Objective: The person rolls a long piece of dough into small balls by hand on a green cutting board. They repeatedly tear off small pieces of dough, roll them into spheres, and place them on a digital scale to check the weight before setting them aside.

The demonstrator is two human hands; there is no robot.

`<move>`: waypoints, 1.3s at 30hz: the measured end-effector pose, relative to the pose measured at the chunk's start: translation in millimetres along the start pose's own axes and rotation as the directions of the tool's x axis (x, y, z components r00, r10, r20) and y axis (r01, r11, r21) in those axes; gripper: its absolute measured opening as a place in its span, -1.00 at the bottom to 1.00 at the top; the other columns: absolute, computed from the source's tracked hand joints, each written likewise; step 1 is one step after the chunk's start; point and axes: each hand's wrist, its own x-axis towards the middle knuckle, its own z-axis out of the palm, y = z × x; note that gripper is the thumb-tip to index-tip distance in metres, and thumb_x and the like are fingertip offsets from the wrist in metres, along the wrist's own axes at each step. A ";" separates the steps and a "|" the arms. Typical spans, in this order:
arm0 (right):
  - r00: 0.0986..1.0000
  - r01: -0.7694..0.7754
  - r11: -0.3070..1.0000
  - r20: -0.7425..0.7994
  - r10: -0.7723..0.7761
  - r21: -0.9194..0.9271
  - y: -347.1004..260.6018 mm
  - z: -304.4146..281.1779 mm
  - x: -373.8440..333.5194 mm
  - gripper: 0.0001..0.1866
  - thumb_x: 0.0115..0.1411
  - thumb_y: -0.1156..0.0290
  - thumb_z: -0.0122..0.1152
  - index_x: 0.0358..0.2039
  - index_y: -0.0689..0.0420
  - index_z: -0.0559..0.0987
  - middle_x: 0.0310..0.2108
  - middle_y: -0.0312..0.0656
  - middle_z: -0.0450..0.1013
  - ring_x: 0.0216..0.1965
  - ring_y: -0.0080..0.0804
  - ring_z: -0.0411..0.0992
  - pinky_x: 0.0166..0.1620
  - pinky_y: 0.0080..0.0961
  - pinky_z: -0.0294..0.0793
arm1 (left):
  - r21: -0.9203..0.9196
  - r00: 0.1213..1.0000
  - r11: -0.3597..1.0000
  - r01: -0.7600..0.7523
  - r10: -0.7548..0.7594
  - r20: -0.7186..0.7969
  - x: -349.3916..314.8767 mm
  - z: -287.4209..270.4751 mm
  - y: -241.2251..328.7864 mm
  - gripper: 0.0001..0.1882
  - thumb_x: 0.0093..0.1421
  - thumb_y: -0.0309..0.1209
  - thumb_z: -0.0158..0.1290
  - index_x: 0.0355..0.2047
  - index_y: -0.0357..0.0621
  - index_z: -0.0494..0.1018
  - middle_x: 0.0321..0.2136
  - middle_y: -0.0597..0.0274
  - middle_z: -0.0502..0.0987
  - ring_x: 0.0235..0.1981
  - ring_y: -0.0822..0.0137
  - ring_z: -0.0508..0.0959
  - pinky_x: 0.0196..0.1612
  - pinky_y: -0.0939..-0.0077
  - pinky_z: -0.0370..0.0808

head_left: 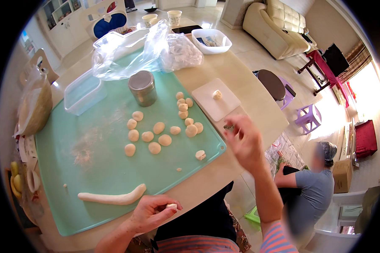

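Note:
My left hand [154,214] is closed on a small piece of dough [172,205] at the mat's near edge. Next to it, a long dough roll [109,197] lies on the green mat [101,173]. My right hand [245,141] hovers by the near end of a white kitchen scale [211,107], fingers loosely bent and apart, with nothing visible in them. A dough lump [217,94] rests on the scale's plate. Several round dough pieces [154,148] are spread over the mat's middle. A cut dough piece [200,155] lies near the right edge, with a tiny scrap [179,169] beside it.
A metal canister [142,87] and a clear plastic box [85,92] stand on the mat. Behind them are plastic bags [133,57], a white tub [211,41] and paper cups [175,17]. Beyond the table's right side, a person [310,183] sits low near purple stools [308,118].

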 end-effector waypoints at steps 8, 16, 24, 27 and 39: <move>0.971 0.235 0.940 0.026 -0.236 -0.249 41.4 12.3 107.7 -0.77 0.14 0.52 0.28 -0.16 0.25 0.62 -0.23 -0.01 0.51 -0.10 -0.02 0.48 -0.03 -0.20 0.46 | 0.031 0.999 0.999 -0.013 0.012 0.043 -0.6 -4.8 -9.1 -0.86 0.36 -0.50 0.09 -0.16 -0.27 0.61 -0.35 0.45 0.55 -0.39 0.71 0.41 -0.35 0.76 0.36; 0.916 0.374 0.927 0.171 -0.362 -0.037 -27.5 28.8 43.3 -0.74 0.10 0.58 0.33 -0.16 0.22 0.59 -0.24 -0.10 0.53 -0.26 -0.19 0.54 -0.16 -0.29 0.52 | -0.018 0.997 1.000 -0.025 0.027 0.070 -2.7 -6.4 -11.4 -0.81 0.39 -0.45 0.08 -0.11 -0.32 0.58 -0.32 0.39 0.58 -0.29 0.65 0.50 -0.20 0.72 0.48; 0.885 0.436 0.900 0.179 -0.429 0.006 -36.8 44.7 11.7 -0.62 0.06 0.61 0.38 -0.06 0.18 0.58 -0.13 -0.08 0.53 -0.08 -0.13 0.50 -0.06 -0.30 0.51 | -0.047 0.997 0.998 -0.036 0.039 0.071 -1.0 -5.1 -16.3 -0.81 0.39 -0.45 0.08 -0.12 -0.34 0.58 -0.34 0.39 0.57 -0.30 0.65 0.49 -0.21 0.72 0.48; 0.954 0.186 0.982 0.233 -0.189 0.036 -36.5 20.0 -2.1 -0.61 0.07 0.58 0.38 -0.05 0.19 0.58 -0.09 -0.02 0.50 -0.01 -0.02 0.45 0.03 -0.20 0.47 | 0.009 0.996 1.000 -0.030 0.029 0.082 -1.4 -6.8 -13.7 -0.81 0.39 -0.45 0.08 -0.13 -0.34 0.59 -0.35 0.40 0.57 -0.31 0.65 0.49 -0.22 0.72 0.48; 0.938 0.277 0.961 0.222 -0.267 -0.016 -6.8 23.2 -9.6 -0.77 0.10 0.63 0.31 -0.20 0.20 0.59 -0.24 -0.11 0.49 -0.23 -0.18 0.50 -0.16 -0.37 0.52 | 0.025 0.999 0.999 -0.033 0.032 0.043 -1.9 -4.8 -12.6 -0.84 0.38 -0.49 0.08 -0.15 -0.31 0.60 -0.34 0.42 0.56 -0.34 0.68 0.47 -0.27 0.76 0.44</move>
